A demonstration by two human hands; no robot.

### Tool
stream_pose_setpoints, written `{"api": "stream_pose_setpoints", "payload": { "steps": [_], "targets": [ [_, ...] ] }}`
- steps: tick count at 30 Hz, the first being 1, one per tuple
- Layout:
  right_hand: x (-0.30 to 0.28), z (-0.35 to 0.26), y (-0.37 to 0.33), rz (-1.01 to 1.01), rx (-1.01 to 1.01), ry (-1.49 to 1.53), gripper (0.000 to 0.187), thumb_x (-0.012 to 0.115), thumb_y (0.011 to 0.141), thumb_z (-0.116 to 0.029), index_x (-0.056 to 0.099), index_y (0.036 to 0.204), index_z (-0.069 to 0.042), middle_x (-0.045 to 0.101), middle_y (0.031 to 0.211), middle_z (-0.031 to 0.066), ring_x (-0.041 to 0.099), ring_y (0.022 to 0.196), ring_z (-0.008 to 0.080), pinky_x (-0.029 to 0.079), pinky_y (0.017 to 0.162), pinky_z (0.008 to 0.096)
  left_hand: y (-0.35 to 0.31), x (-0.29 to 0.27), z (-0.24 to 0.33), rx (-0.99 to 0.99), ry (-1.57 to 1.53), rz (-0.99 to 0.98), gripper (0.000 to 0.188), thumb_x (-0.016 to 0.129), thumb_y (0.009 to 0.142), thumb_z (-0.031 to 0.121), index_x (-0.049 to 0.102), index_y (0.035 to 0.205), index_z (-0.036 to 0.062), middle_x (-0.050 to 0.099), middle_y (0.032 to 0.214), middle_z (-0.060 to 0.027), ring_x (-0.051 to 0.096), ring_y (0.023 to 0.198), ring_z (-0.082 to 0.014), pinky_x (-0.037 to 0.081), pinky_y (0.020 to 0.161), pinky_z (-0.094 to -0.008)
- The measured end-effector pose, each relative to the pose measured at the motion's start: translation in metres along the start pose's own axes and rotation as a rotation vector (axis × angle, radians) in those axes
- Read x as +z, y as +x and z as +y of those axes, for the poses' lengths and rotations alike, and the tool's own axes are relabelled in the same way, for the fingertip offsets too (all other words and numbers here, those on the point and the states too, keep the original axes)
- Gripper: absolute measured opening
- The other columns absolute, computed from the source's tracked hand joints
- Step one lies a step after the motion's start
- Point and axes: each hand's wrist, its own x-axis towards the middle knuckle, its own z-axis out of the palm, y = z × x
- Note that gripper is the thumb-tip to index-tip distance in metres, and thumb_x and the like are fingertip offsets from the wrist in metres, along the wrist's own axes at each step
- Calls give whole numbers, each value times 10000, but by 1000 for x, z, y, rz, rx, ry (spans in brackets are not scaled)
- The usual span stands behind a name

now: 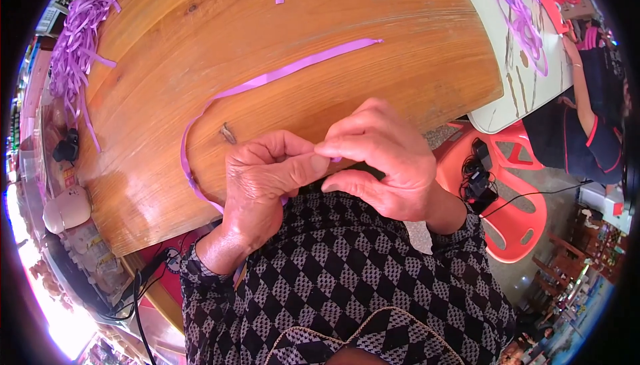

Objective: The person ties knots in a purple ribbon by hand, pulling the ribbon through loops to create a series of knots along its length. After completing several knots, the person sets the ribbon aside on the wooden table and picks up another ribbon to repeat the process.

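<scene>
A narrow purple ribbon (283,72) curves across the wooden table (413,32), its far end knotted or crimped. Its near part runs down the left and passes behind my left hand (270,172). That hand is closed, thumb pressed against the bent index finger, pinching the ribbon; a small purple bit shows beside the thumb tip. My right hand (390,158) meets it from the right, its index fingertip touching near the left thumb tip. A gap shows between the right thumb and index finger, with no ribbon seen gripped there.
Purple ribbon bundles (83,38) hang at the table's left edge. More ribbon (510,12) lies on a white marbled table (527,92) at right, where another person (590,98) sits. A coral plastic chair (510,212) holds black cables. A small dark scrap (228,133) lies near my left hand.
</scene>
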Motion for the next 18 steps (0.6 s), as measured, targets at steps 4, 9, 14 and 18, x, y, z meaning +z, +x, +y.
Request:
{"api": "stream_pose_setpoints", "payload": {
  "steps": [4,9,14,18],
  "targets": [
    [-1,3,1,-5,-61,-18,317,779,608,-28,626,885,-4,604,783,78,530,670,212,399,566,313,-3,2,3,-42,25,-51,115,693,788,82,645,834,-11,612,687,5,453,548,-21,320,486,-168],
    [-3,9,-3,-33,-21,70,246,764,616,14,584,778,-28,582,700,49,508,588,199,382,553,305,-7,-1,7,-14,17,-116,141,719,767,85,641,827,-16,615,696,1,490,583,-34,371,521,-175],
    [-3,-1,-3,-92,68,213,217,710,632,61,569,756,-47,575,695,39,509,585,188,378,542,299,-12,-11,10,2,176,-107,131,736,749,70,640,795,-6,616,690,-4,508,596,-43,400,538,-179],
    [-1,-3,-6,-111,122,294,198,686,659,62,575,786,-40,563,700,37,521,610,177,393,545,294,-19,-12,6,57,184,-78,120,736,749,69,639,762,0,613,680,-3,509,596,-45,401,536,-177]
  ]
}}
